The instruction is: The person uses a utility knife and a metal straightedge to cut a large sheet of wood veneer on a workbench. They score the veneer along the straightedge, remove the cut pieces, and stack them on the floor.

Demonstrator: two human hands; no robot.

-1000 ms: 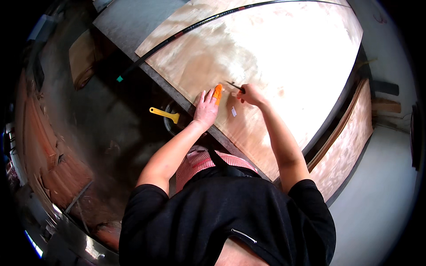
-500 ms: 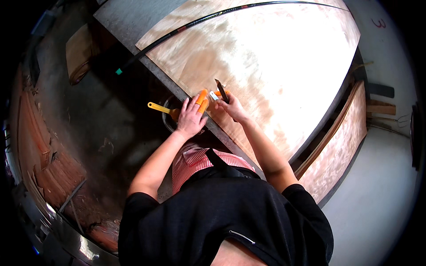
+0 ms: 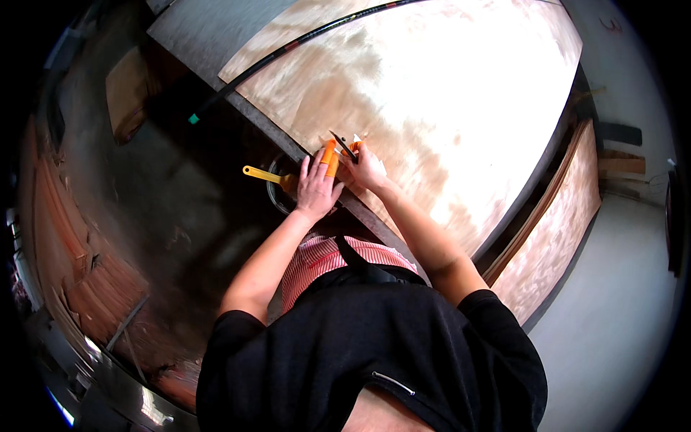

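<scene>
Changed: right hand, farther in over the wood sheet 1.0 s ago, now just beside left hand | right: pinching dark blade | left: spread, thumb apart | blade: near table's near edge | meaning: probably 2-handed work there

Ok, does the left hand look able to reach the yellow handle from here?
Likely yes: the yellow handle lies uncovered, and the left hand is close by, at the edge of the wooden panel.
</scene>
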